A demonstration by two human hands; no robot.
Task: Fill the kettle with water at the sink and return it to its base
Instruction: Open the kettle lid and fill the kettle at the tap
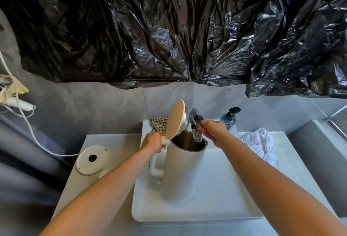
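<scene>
Noted white sink (216, 211) below black plastic sheeting (169, 29), grey wall. Kettle (183, 170) held over basin, lid up, left hand (153, 143) clenched on handle; right hand (214, 129) pinching tap (196, 123). Base (92, 159) at left edge. No legible writing.

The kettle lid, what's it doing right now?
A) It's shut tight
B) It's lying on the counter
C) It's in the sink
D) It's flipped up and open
D: the lid stands tipped up on its hinge above the kettle, so you can see down into the shiny inside, while the left hand holds the handle and the right hand is on the tap.
</scene>
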